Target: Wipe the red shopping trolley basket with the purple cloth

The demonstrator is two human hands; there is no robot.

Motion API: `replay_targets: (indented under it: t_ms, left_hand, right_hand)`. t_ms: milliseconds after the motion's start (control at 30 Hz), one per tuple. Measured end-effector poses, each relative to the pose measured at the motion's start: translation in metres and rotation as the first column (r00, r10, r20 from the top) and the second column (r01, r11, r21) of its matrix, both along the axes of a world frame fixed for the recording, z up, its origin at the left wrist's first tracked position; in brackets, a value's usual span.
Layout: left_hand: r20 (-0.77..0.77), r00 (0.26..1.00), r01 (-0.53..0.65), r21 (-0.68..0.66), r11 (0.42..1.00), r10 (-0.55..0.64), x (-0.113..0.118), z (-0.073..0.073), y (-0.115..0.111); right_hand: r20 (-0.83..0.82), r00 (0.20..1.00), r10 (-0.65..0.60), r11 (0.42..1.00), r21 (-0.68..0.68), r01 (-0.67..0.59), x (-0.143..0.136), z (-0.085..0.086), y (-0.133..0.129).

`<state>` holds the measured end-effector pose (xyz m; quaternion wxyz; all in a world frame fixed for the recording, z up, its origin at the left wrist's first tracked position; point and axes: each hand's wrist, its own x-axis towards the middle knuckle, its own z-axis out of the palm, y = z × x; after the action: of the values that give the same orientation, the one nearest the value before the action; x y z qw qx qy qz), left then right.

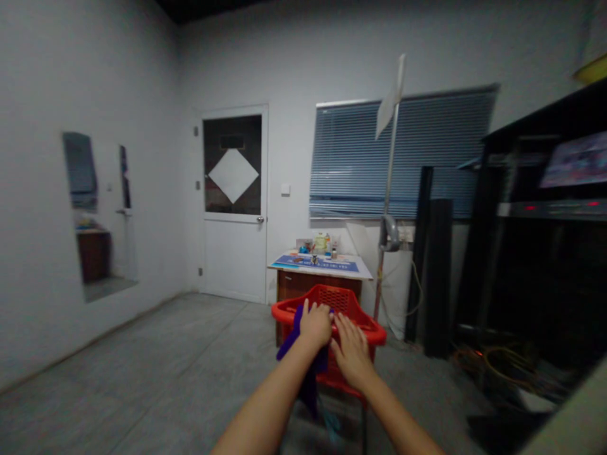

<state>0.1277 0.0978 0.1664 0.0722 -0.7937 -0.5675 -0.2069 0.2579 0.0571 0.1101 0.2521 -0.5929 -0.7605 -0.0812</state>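
A red plastic basket [379, 336] with a perforated far wall stands in front of me, below the desk. My left hand [315, 325] is closed over its near rim, on a purple cloth [290, 344] that drapes down the basket's outside. My right hand [351, 351] lies just to the right, its fingers stretched forward over the same rim with nothing gripped in them. Both hands are close together, almost touching at the fingertips. What is inside the basket is mostly hidden by them. A pale blue strand hangs blurred below the cloth.
Behind the basket is a desk [365, 270] with a blue printed sheet and small bottles. A pole [389, 170] rises beside it. A dark rack with a screen [576, 161] and loose cables [507, 370] are at right. A white door [232, 253] and mirror [102, 253] are left.
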Motion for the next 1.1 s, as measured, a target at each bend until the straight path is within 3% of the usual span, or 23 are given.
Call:
replay_targets:
  t_ms: [100,333,533,700,833,900,1000,1100]
  left_hand:
    - [0.003,0.999,0.043,-0.007,0.999,-0.043,-0.002,-0.002,0.001]
    - [0.043,0.998,0.039,-0.021,0.999,-0.038,-0.038,-0.007,0.004]
    - [0.009,0.978,0.207,-0.001,0.978,-0.207,-0.036,-0.01,0.002]
    - [0.048,0.996,0.07,-0.023,0.997,-0.069,-0.046,-0.013,0.006]
    - [0.054,0.998,0.039,0.045,0.998,-0.041,-0.032,-0.016,-0.007]
    - [0.049,0.996,0.067,0.062,0.996,-0.07,-0.023,-0.016,-0.014]
    - [0.037,0.989,0.144,0.052,0.988,-0.146,-0.022,-0.012,-0.015]
    - [0.052,0.995,0.079,0.001,0.997,-0.079,-0.033,-0.008,-0.008]
  right_hand:
    - [0.004,1.0,0.016,1.0,-0.011,-0.016,0.001,0.001,0.001]
    - [-0.012,0.998,0.056,0.998,0.024,-0.055,0.006,-0.002,0.003]
    - [-0.031,0.996,0.085,0.996,0.039,-0.084,0.012,-0.007,0.003]
    - [0.001,0.996,0.09,0.995,-0.032,-0.09,0.012,0.008,-0.007]
    - [0.031,0.999,-0.044,0.998,-0.039,0.046,0.014,0.016,-0.011]
    - [0.032,0.995,-0.09,0.995,-0.037,0.091,0.019,0.014,-0.01]
    - [0.035,0.998,-0.057,0.998,-0.01,0.057,0.028,0.007,-0.007]
    - [0.035,0.999,-0.019,1.0,0.018,0.018,0.034,0.001,-0.003]
